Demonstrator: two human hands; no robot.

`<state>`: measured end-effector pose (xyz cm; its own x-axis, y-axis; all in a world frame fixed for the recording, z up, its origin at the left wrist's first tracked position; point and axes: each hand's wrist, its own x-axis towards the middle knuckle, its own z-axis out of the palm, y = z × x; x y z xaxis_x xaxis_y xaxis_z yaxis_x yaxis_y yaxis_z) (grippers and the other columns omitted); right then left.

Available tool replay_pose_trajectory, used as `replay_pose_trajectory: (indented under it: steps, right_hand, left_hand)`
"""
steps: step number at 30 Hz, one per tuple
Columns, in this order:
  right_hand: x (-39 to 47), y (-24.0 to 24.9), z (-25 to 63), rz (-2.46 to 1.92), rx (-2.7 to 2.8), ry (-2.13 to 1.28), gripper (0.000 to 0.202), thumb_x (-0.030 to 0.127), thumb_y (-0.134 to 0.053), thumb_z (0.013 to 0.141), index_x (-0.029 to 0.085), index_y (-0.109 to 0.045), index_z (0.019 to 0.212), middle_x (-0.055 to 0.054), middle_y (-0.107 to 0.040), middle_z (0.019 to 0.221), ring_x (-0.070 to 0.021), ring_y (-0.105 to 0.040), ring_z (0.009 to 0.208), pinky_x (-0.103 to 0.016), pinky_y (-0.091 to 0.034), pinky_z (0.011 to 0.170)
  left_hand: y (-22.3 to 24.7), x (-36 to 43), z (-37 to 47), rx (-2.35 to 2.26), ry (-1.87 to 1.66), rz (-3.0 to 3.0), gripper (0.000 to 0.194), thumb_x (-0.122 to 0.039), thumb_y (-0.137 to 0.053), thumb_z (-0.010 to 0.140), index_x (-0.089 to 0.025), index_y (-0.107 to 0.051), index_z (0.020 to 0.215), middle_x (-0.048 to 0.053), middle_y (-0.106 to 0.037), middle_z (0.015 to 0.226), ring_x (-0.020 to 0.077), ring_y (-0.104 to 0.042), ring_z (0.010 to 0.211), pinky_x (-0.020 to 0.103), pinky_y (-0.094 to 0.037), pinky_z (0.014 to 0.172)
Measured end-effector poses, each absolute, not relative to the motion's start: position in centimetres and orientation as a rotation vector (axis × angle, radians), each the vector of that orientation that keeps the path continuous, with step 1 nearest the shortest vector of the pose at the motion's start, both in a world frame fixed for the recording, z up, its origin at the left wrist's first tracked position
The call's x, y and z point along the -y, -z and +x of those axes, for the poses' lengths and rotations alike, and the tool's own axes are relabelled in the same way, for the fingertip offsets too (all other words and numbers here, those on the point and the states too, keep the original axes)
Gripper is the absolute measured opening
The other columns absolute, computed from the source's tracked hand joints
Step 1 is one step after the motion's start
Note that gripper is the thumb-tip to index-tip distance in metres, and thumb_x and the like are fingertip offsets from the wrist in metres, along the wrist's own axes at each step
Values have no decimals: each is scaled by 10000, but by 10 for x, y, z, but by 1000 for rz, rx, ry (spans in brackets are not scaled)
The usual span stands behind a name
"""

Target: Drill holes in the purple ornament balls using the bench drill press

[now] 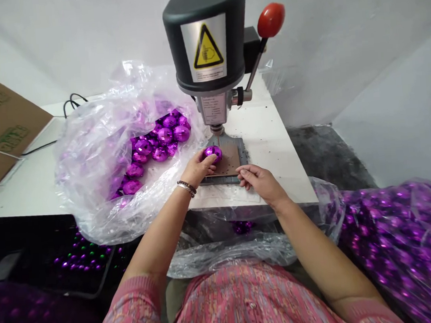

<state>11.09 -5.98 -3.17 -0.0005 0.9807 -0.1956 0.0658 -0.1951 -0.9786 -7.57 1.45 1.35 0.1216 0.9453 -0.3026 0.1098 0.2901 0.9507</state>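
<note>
Purple ball (213, 154), 1 warning triangle (207, 46)

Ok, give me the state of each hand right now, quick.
Left hand: closed on a purple ball.
Right hand: fingers curled by the brown board; whether fully closed or holding anything cannot be told.

The single view, from a head-worn camera, looks forward and down — over the shirt (246, 299) and along both forearms (157, 237) — to the drill (208, 74) close ahead, wide enough to take in the surface (274, 141) beneath it, the wall (106, 30) behind and the floor (328, 151) at right.
</note>
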Motion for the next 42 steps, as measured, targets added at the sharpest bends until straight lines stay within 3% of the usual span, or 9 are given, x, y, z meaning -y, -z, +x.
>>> replay_pose_trajectory:
  steps: [10,15,19,28,32,37,40,42]
  right_hand:
    - [66,35,120,-1399,1091,-1376,491,574,-612,793,161,-681,1049,-66,-666,891,-59,-580,651,-176,-437,557]
    - [67,38,122,-1410,1079,-1378,511,591,-614,790,164,-680,1063,-67,-670,896,-55,-573,648,-176,-437,556]
    - [68,41,124,-1427,1087,-1377,528,605,-611,786,168,-682,1073,-68,-671,902,-56,-574,641,-178,-436,547]
    - [66,27,123,-1451,1229,-1242,490,587,-619,799,153,-690,1015,-36,-651,784,-46,-523,580,-186,-428,552]
    - [44,-12,136,-1417,1277,-1037,464,578,-622,826,147,-673,990,-26,-637,770,-36,-497,575,-182,-405,550]
    - [1,-114,152,-1160,1224,-450,567,653,-400,941,133,-592,1059,-38,-598,830,-34,-516,624,-182,-397,556]
    - [-11,-175,146,-1053,1255,-266,752,769,-261,902,122,-581,1114,-32,-564,775,-59,-541,584,-205,-408,544]
    - [-14,-202,140,-1172,1364,-195,857,832,-221,826,129,-600,1134,-18,-529,756,-54,-543,629,-231,-451,653]
  left_hand:
    - [-13,-22,-77,-1405,-714,1444,405,-294,-699,819,-142,-667,1193,-45,-585,632,71,-517,500,183,-456,510]
    - [-18,-22,-71,-1559,-592,1779,552,-334,-731,792,-135,-645,1299,41,-716,916,134,-621,710,259,-527,710]
    - [-18,-24,-64,-1596,-570,1994,574,-322,-750,770,-129,-649,1301,91,-729,1100,185,-648,917,296,-514,879]
    - [-8,-32,-68,-1505,-573,1912,559,-370,-749,750,-146,-667,1256,39,-725,1007,149,-622,828,247,-504,782]
    - [1,-36,-70,-1370,-623,1807,511,-384,-739,746,-145,-678,1194,10,-708,916,131,-597,772,225,-500,715]
    - [2,-34,-70,-1395,-668,1836,475,-344,-773,720,-159,-690,1149,24,-710,950,145,-607,801,239,-497,747]
    - [4,-33,-69,-1378,-676,1880,427,-340,-768,734,-179,-697,1124,30,-713,949,155,-615,792,254,-502,750]
    - [6,-34,-70,-1379,-677,1890,458,-343,-775,732,-182,-689,1152,38,-718,972,161,-624,800,261,-508,755]
